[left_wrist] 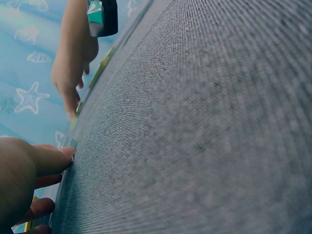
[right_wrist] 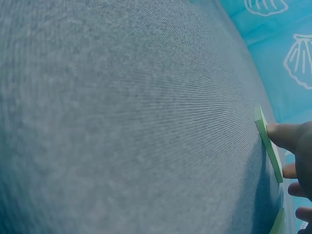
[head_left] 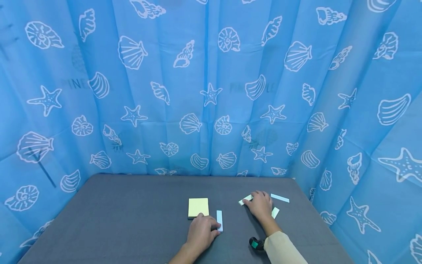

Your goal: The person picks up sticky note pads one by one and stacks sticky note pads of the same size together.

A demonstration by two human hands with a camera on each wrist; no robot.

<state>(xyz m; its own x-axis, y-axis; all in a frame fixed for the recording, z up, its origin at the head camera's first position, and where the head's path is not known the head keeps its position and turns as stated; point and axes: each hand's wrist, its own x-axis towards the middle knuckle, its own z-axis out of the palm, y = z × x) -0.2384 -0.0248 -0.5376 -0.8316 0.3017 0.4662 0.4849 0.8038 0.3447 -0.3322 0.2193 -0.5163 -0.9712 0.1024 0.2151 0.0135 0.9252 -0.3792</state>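
Note:
My left hand [head_left: 201, 231] pinches the near end of a narrow light-blue pad of sticky notes [head_left: 219, 216] between thumb and forefinger. Just beyond that hand lies a square yellow sticky-note pad [head_left: 198, 208], its front edge partly covered by the fingers. Over to the right, my right hand [head_left: 260, 205] grips a narrow pale-green sticky-note pad [head_left: 244, 200]; its thumb [right_wrist: 279, 134] lies against the side of this pad in the right wrist view. Part of the green pad is hidden under the fingers.
Beside the right hand lie a second pale-green strip [head_left: 275, 212] and, farther back, a light-blue strip [head_left: 280, 198]. A black wrist device [head_left: 256, 243] shows at the right sleeve. A blue shell-print curtain [head_left: 211, 139] hangs behind the grey table [head_left: 125, 220].

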